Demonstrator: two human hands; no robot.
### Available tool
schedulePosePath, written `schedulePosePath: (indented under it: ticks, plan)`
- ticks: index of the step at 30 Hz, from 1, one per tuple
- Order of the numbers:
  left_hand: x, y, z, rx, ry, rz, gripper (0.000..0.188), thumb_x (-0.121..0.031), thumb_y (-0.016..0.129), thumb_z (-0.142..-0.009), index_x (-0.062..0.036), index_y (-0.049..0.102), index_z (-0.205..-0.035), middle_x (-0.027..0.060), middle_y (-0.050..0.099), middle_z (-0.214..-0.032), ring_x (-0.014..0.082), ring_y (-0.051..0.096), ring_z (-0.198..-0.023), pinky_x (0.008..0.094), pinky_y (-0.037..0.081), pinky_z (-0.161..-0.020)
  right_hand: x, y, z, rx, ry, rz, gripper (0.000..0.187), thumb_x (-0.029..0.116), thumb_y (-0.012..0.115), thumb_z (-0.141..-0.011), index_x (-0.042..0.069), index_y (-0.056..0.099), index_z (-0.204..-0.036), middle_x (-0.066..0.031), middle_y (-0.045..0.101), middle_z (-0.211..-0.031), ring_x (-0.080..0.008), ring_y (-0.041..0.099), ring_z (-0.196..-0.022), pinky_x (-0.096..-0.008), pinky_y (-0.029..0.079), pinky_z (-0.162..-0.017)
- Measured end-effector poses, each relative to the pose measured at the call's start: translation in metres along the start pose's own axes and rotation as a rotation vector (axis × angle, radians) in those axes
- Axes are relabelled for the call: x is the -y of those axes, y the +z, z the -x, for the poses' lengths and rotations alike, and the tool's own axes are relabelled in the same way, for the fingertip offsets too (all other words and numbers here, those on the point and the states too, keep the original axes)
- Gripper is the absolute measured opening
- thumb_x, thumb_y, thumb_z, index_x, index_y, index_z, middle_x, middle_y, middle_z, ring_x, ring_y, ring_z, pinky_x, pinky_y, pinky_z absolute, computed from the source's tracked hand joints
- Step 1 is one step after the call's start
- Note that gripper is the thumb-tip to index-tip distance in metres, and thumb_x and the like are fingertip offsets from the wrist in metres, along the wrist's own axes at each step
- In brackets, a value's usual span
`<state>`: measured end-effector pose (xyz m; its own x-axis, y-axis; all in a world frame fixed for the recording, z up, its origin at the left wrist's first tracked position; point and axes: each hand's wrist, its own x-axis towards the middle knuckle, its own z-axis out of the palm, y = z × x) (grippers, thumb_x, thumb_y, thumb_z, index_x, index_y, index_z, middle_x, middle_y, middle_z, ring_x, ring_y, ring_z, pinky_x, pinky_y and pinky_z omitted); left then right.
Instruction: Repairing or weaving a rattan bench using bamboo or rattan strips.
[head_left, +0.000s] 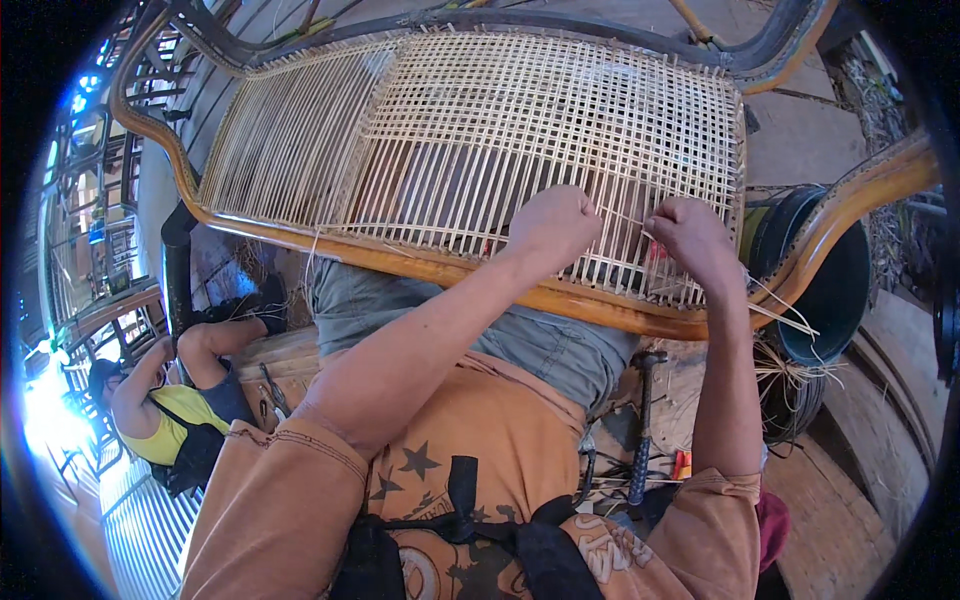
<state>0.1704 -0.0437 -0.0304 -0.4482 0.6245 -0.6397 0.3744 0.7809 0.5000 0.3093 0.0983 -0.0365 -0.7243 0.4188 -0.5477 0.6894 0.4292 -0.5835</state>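
A curved wooden furniture frame lies over my lap, holding a woven cane panel. Its far right part is an open grid; nearer me, and at the left, strands run mostly one way. My left hand is closed above the near middle of the panel, fingertips pinched on a thin cane strand. To its right, my right hand is closed too, pinching the same pale strand over the panel's right part. The fingertips of both hands are partly hidden.
A dark green bucket stands at the right, with loose cane ends beside it. A hammer lies by my right side, and pliers by my left. Another person in a yellow top sits at the left.
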Motion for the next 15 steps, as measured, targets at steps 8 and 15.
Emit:
schedulePosePath:
  ticks: [8, 15]
  plan:
    - [0.009, 0.013, 0.015, -0.242, 0.228, -0.345, 0.018, -0.019, 0.057, -0.082, -0.0037, 0.065, -0.078, 0.0180, 0.065, -0.079, 0.0380, 0.063, -0.074, 0.0473, 0.051, -0.070, 0.010, 0.009, 0.003, -0.098, 0.146, 0.007, 0.030, 0.032, 0.060, -0.082, 0.002, 0.066, -0.078, -0.0182, 0.062, -0.072, -0.0334, 0.062, -0.071, -0.0415, 0.047, -0.066]
    - [0.015, 0.008, 0.003, -0.192, 0.107, 0.085, 0.020, -0.014, 0.051, -0.075, -0.0003, 0.064, -0.071, 0.0198, 0.063, -0.070, 0.0359, 0.062, -0.071, 0.0446, 0.049, -0.067, -0.001, 0.008, 0.007, -0.054, 0.071, -0.112, 0.030, 0.031, 0.059, -0.082, 0.001, 0.065, -0.080, -0.0170, 0.061, -0.069, -0.0316, 0.061, -0.067, -0.0408, 0.046, -0.064]
